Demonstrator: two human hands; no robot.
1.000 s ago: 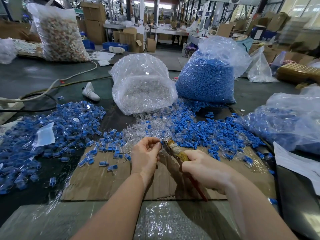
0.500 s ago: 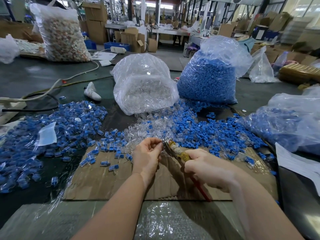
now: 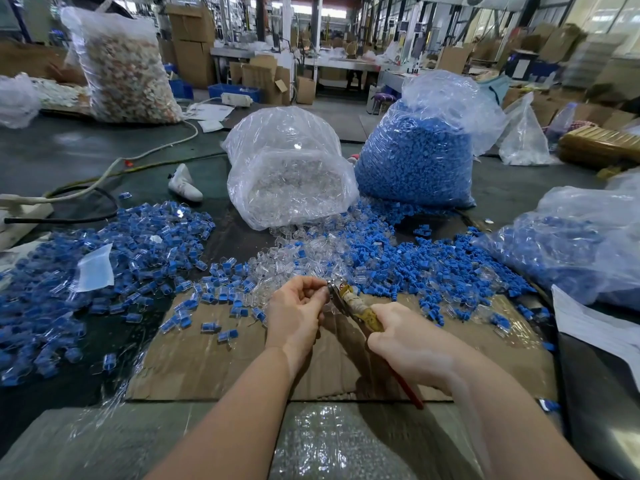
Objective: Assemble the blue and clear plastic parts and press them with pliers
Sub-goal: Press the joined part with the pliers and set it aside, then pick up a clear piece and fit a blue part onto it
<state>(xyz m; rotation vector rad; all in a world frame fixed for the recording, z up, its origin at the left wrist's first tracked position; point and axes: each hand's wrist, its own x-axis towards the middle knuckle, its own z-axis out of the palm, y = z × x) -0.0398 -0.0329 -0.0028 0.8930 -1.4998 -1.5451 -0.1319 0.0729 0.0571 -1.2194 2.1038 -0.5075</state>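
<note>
Pliers point(image 3: 349, 301) at frame centre: right hand point(image 3: 412, 344) is gripping them; left hand point(image 3: 294, 313) is pinching, apparently, a small part at the tip.

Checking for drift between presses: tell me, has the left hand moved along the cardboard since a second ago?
No. The left hand sits at the same spot near the cardboard's far edge, meeting the pliers held by the right hand.
</note>
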